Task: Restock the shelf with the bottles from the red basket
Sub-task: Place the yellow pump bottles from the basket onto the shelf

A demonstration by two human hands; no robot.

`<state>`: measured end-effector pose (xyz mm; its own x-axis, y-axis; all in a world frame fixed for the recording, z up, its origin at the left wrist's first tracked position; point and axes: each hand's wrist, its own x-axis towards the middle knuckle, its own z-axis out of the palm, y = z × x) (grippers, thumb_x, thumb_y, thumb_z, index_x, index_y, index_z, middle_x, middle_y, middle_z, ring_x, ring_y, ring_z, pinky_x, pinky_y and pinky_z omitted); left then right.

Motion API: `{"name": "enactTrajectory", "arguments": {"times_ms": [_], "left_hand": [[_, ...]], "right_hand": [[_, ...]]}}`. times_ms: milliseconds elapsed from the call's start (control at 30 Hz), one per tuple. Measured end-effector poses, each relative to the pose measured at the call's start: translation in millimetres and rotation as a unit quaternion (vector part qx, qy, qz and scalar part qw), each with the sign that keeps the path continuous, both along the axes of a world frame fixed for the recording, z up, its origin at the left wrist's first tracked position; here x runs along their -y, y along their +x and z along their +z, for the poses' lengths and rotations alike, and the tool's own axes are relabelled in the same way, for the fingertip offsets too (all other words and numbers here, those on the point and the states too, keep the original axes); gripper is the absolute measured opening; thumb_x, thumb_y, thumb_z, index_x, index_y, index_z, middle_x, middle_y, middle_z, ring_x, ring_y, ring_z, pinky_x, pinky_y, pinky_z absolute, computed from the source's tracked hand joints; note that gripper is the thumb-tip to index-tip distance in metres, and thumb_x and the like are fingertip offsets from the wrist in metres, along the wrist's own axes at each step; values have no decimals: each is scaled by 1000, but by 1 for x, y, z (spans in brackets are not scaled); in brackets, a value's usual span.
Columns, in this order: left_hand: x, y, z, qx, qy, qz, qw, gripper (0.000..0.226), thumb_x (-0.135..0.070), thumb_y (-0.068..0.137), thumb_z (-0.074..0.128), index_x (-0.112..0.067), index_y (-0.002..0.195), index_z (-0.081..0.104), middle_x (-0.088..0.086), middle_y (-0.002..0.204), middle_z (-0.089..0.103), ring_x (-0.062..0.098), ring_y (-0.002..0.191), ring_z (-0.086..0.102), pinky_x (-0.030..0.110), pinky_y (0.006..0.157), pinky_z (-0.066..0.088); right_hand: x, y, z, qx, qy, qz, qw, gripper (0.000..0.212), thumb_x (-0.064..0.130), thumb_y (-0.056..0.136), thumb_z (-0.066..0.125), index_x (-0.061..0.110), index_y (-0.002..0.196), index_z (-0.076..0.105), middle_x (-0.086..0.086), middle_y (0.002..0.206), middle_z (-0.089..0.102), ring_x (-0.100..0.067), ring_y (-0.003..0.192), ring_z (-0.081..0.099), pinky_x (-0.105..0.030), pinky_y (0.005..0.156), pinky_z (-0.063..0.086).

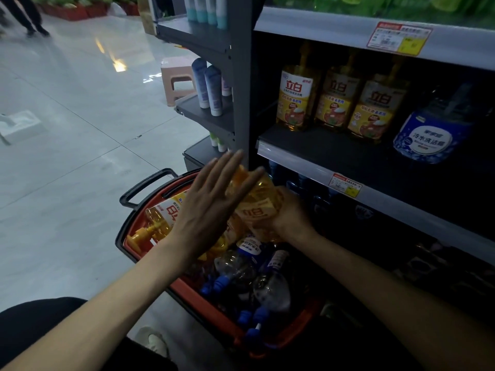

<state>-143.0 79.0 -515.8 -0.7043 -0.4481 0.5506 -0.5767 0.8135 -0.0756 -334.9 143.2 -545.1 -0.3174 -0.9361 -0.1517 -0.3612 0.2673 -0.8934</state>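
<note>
A red basket (150, 261) stands on the floor in front of the shelf (329, 153). It holds another yellow pump bottle (160, 215) lying on its side and several clear bottles with blue caps (270, 287). Above the basket, my right hand (289, 218) grips a yellow detergent bottle (257, 199) from below. My left hand (211, 202) has straight fingers and lies flat against the left side of that bottle. On the shelf stand three yellow bottles (340, 100) and one blue bottle (431, 135).
A grey upright post (242, 84) divides this shelf from side shelves with white tubes (211, 89). A pink stool (176, 81) stands behind them. A white object (21, 125) lies on the tiled floor at left. A person's legs (26, 14) show far back.
</note>
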Motion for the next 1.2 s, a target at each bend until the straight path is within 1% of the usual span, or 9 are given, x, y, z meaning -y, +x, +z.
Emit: {"name": "enactTrajectory", "arguments": {"times_ms": [133,200,300,433,533,667,767,1033,1200], "left_hand": [[-7,-1,18,-98,131,77,983,103,-30,82,82,-26,162,18,16,162,32,35,143,40,51,114,42],[-11,-6,17,-140,271,103,947,99,-34,84,80,-28,161,19,12,157,40,28,139,45,46,109,47],[-7,-20,11,-170,442,90,876,83,-34,86,79,-24,155,35,6,145,55,21,132,54,45,109,50],[-7,-41,8,-203,584,3,786,68,-43,82,76,-33,142,47,-5,125,63,10,114,63,35,97,56],[-11,-52,2,-245,617,-20,747,60,-51,75,72,-43,130,49,-7,122,64,10,113,63,27,88,55],[-10,-62,2,-263,641,-45,719,46,-50,78,70,-45,121,55,-7,121,68,8,107,68,24,80,57],[-7,-71,10,-283,670,-57,684,44,-50,81,68,-38,122,59,-4,119,71,8,102,73,27,80,60],[4,-112,29,-304,641,-55,703,63,-44,72,85,-29,128,60,-1,115,74,16,103,74,41,88,63],[10,-135,36,-329,624,-84,704,48,-36,80,85,-29,124,66,-2,113,76,12,99,75,38,88,62]], "right_hand": [[-3,-5,20,26,-21,-42,999,57,6,66,92,15,112,61,16,95,62,9,80,54,-3,53,43],[-3,-10,25,60,-26,-71,995,64,4,65,91,13,120,60,10,105,65,-2,90,59,-8,57,43],[-7,-15,34,92,-36,-90,991,59,0,66,89,13,117,61,13,97,64,6,79,56,-10,54,47],[-13,-24,45,119,-49,-115,985,67,-3,65,90,11,123,60,3,114,68,-7,95,64,-17,68,54],[-16,-32,53,131,-62,-138,980,77,-5,60,92,13,122,50,-1,116,66,-14,100,66,-35,81,61],[-20,-42,61,134,-64,-152,977,87,-1,58,94,20,124,42,-1,117,62,-17,106,63,-28,72,58],[-21,-49,65,135,-74,-163,975,93,6,57,97,16,134,45,-1,121,63,-17,109,61,-29,81,56],[-23,-73,78,109,-110,-187,970,87,7,62,94,26,130,45,5,113,60,-14,108,57,-30,82,48],[-16,-85,77,45,-203,-201,957,65,15,63,96,27,113,55,9,104,69,-7,97,67,-19,67,53]]}}
